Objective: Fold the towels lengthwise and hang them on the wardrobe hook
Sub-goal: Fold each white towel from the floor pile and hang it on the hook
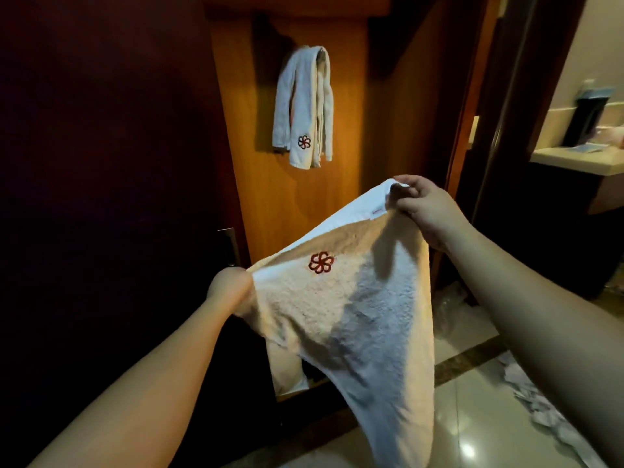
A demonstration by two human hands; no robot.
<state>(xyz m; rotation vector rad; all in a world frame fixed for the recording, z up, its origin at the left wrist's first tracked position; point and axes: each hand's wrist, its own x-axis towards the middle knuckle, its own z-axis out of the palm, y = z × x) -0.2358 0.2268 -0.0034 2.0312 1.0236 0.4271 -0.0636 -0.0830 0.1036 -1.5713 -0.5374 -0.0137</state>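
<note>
A white towel [351, 309] with a red flower emblem hangs spread between my hands in front of the wardrobe. My left hand [229, 287] grips its lower left corner. My right hand [422, 206] pinches the upper right corner, held higher. The towel's long body droops toward the floor. A folded white towel [304, 106] with the same emblem hangs on the wardrobe hook [322, 55], which is mostly hidden under the cloth, on the orange wooden panel [347, 184].
A dark wardrobe door [111, 146] with a metal handle [230, 246] fills the left. At the right an open doorway shows a bathroom counter [574, 160]. Crumpled white paper [540, 403] lies on the glossy tiled floor at the lower right.
</note>
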